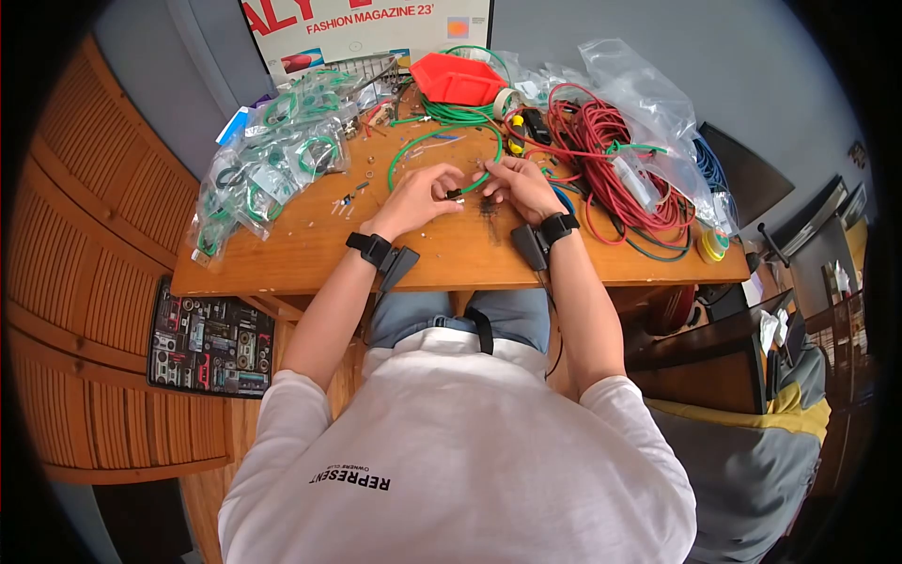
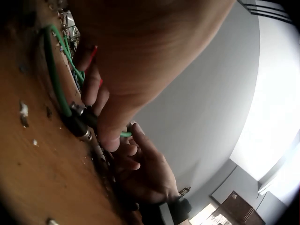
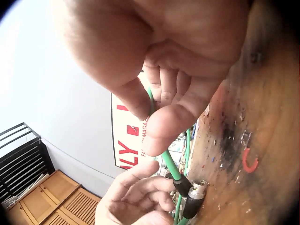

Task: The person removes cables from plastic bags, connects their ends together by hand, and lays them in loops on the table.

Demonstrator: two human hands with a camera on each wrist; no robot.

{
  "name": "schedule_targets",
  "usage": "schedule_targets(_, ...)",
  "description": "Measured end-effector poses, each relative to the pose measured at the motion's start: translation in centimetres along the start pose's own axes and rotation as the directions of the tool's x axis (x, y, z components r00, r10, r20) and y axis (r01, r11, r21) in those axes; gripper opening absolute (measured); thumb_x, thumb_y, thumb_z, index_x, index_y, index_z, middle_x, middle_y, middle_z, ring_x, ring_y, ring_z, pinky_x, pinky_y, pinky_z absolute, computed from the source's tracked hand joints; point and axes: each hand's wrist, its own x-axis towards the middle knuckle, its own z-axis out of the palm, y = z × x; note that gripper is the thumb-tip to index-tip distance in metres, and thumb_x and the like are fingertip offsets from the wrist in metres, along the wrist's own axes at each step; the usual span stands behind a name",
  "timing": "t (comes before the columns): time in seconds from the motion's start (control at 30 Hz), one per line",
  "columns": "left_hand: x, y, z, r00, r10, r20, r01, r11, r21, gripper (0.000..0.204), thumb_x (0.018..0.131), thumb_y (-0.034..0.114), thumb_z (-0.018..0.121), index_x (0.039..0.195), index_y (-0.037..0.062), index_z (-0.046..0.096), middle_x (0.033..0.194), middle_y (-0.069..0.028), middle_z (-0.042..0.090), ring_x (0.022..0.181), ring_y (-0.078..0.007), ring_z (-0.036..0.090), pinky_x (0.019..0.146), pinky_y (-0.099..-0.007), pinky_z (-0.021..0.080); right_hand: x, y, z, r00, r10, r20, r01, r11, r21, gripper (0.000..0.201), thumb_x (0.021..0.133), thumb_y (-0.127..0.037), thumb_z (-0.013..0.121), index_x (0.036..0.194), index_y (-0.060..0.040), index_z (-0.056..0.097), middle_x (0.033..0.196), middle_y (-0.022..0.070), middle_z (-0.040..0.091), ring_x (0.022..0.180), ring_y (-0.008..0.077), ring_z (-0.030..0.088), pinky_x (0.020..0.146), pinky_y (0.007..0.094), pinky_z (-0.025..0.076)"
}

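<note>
While the right hand [image 3: 178, 70] pinches the cable [image 3: 169, 161] at centre frame, its plug [image 1: 455, 195] is gripped by the left hand [image 1: 413, 199], kept steady.

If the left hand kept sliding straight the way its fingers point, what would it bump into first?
Probably the right hand. The left hand points across the wooden table toward it, pinching the metal connector on the green cable. Only a small gap shows between them, though depth is hard to judge.
</note>
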Motion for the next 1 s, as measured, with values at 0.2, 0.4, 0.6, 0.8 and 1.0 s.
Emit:
schedule_targets(0.2, -0.4, -2.1, -1.1, 0.997, -0.001, 0.081, -0.021, 0.963, 0.269, 0.031, 0.077, 0.009, 0.080, 0.105, -0.0001, 0.070, 0.090, -0.0129, 0.072, 0.080, -0.0227, 0.069, 0.071, -0.0349, 0.053, 0.0, -0.3, 0.0, 0.999, 0.006, -0.054, -0.006, 1.000, -0.011, 0.022, 0.102, -0.021, 0.058, 0.107, 0.0000, 0.062, 0.098, 0.0077, 0.072, 0.071, 0.0084, 0.064, 0.061, 0.0207, 0.051)
schedule_targets(0.4, -1.2, -3.0, -3.8, 0.994, -0.051, 0.094, 0.005, 0.899, 0.438, 0.021, 0.080, 0.003, 0.074, 0.101, 0.0008, 0.070, 0.085, -0.0135, 0.069, 0.080, -0.0259, 0.068, 0.069, -0.0371, 0.052, 0.2, 0.1, -0.5, 0.993, -0.031, -0.110, 0.037, 0.998, 0.057, 0.031, 0.102, -0.016, 0.058, 0.124, 0.0046, 0.054, 0.092, 0.0101, 0.071, 0.068, 0.0119, 0.066, 0.057, 0.0215, 0.053)
schedule_targets(0.6, -1.9, -3.9, -6.8, 0.998, 0.058, -0.038, -0.033, 0.875, 0.483, 0.018, 0.077, -0.008, 0.071, 0.093, 0.0008, 0.069, 0.092, -0.0174, 0.066, 0.090, -0.0359, 0.065, 0.078, -0.0433, 0.050, -0.5, -0.7, 0.2, 0.998, 0.029, -0.062, -0.023, 0.996, 0.091, 0.044, 0.099, -0.011, 0.060, 0.135, 0.0063, 0.042, 0.092, 0.0140, 0.070, 0.063, 0.0128, 0.065, 0.057, 0.0226, 0.055)
schedule_targets(0.8, -3.0, -5.1, -6.9, 0.999, 0.028, 0.036, -0.041, 0.895, 0.444, 0.015, 0.078, -0.005, 0.073, 0.091, 0.0000, 0.069, 0.094, -0.0143, 0.066, 0.086, -0.0322, 0.064, 0.077, -0.0404, 0.050, -0.4, -0.8, -0.1, 0.994, 0.109, 0.026, -0.110, 0.992, 0.057, 0.051, 0.095, -0.007, 0.066, 0.138, 0.0033, 0.040, 0.098, 0.0147, 0.071, 0.065, 0.0117, 0.067, 0.054, 0.0196, 0.055)
schedule_targets(1.0, -2.7, -5.4, -6.6, 0.999, 0.012, 0.048, -0.030, 0.920, 0.392, 0.017, 0.078, -0.004, 0.074, 0.095, 0.0003, 0.072, 0.092, -0.0133, 0.068, 0.082, -0.0266, 0.065, 0.073, -0.0379, 0.050, -0.1, 0.0, -0.7, 0.998, 0.065, 0.009, -0.065, 0.998, -0.020, 0.042, 0.091, -0.005, 0.069, 0.128, 0.0067, 0.053, 0.094, 0.0112, 0.071, 0.063, 0.0110, 0.065, 0.052, 0.0193, 0.053)
